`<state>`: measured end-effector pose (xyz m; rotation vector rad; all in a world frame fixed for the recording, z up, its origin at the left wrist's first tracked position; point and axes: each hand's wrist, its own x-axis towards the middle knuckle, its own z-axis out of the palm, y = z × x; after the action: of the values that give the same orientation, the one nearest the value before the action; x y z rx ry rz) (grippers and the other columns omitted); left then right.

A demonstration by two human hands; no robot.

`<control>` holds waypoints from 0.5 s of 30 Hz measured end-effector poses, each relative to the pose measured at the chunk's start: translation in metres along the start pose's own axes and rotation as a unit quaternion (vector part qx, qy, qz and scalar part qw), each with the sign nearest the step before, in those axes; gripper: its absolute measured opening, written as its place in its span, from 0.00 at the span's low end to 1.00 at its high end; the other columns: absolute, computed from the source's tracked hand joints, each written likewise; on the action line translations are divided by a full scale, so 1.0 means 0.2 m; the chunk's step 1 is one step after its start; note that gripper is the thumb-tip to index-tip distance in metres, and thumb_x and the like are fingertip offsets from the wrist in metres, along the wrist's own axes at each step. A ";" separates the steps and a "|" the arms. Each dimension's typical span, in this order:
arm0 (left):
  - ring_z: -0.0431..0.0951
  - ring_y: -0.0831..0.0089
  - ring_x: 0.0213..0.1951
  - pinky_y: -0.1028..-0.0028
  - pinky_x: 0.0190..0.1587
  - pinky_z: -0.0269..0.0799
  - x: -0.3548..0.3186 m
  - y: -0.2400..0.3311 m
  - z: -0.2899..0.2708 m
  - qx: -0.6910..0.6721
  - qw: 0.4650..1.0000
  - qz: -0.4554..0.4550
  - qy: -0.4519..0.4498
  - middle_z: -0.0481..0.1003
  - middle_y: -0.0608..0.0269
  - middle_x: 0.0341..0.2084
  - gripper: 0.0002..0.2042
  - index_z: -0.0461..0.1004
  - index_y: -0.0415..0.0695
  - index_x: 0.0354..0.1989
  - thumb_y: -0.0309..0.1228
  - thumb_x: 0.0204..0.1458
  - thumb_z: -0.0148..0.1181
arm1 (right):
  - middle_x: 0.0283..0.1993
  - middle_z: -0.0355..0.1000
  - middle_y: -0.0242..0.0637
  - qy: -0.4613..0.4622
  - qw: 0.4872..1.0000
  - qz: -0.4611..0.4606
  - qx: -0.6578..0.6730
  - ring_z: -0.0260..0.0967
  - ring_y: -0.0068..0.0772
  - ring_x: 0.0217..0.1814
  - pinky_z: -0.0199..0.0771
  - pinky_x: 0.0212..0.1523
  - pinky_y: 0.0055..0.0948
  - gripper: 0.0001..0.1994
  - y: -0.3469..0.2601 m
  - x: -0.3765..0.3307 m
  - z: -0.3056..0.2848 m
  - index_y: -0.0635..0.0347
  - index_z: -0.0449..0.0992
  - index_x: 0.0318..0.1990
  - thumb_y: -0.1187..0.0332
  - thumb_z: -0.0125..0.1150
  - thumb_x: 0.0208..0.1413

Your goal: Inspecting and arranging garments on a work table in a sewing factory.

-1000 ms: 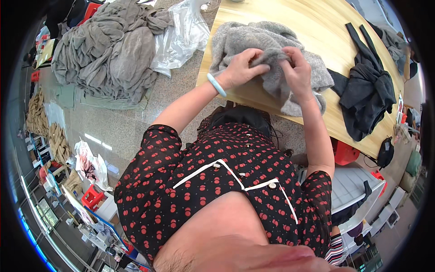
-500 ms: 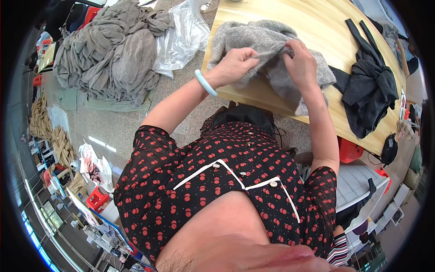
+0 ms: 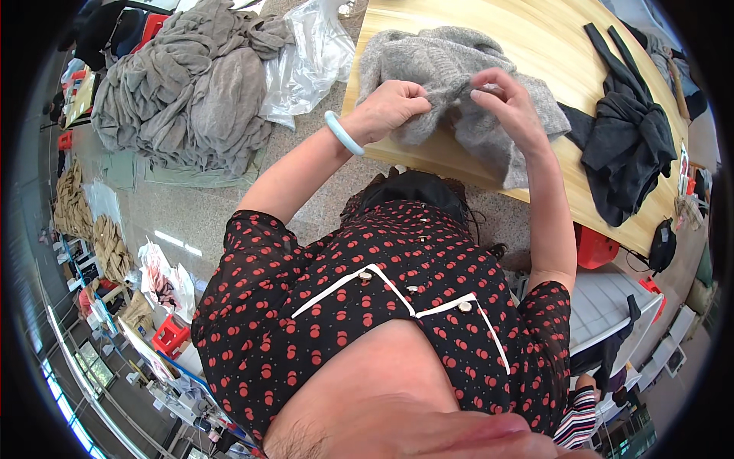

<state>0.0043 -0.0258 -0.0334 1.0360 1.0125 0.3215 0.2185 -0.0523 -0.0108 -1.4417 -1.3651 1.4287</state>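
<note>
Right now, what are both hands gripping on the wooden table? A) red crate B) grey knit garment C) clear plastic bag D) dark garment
B: the left hand and right hand both pinch the grey knit garment; the dark garment lies untouched further right.

A light grey sweater (image 3: pixel 459 84) on a pale wood tabletop (image 3: pixel 550 30), beside a dark charcoal garment (image 3: pixel 623 145); the dress (image 3: pixel 367 321) is black with red dots, the bracelet (image 3: pixel 342 134) pale blue.

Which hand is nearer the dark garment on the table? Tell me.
Right. The right hand grips the grey sweater beside the dark garment; the left hand is farther away.
</note>
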 end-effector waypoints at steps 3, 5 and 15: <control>0.60 0.86 0.17 0.84 0.19 0.54 0.03 -0.04 0.00 -0.085 0.996 0.007 -0.018 0.65 0.73 0.15 0.03 0.69 0.42 0.21 0.26 0.43 0.53 | 0.38 0.62 0.29 -0.034 0.997 -0.038 -0.055 0.59 0.16 0.35 0.59 0.34 0.16 0.07 0.02 -0.02 0.04 0.60 0.72 0.33 0.70 0.55 0.46; 0.61 0.87 0.18 0.85 0.20 0.54 0.03 -0.02 0.01 -0.155 0.988 -0.002 -0.016 0.66 0.73 0.17 0.02 0.68 0.43 0.23 0.26 0.44 0.54 | 0.36 0.63 0.30 -0.047 0.991 -0.055 -0.115 0.60 0.18 0.33 0.59 0.33 0.16 0.07 0.01 -0.02 0.06 0.60 0.74 0.33 0.68 0.55 0.46; 0.68 0.85 0.31 0.83 0.32 0.63 0.35 0.11 0.28 -0.123 0.990 0.053 -0.036 0.69 0.71 0.28 0.06 0.69 0.42 0.35 0.28 0.50 0.50 | 0.28 0.70 0.42 0.085 0.962 -0.119 -0.231 0.65 0.41 0.36 0.64 0.40 0.35 0.12 0.10 0.08 -0.19 0.60 0.75 0.26 0.62 0.52 0.39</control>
<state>0.0924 -0.0001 -0.0462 0.8721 0.8299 0.4814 0.2572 -0.0345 -0.0283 -1.5747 -1.7666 0.8439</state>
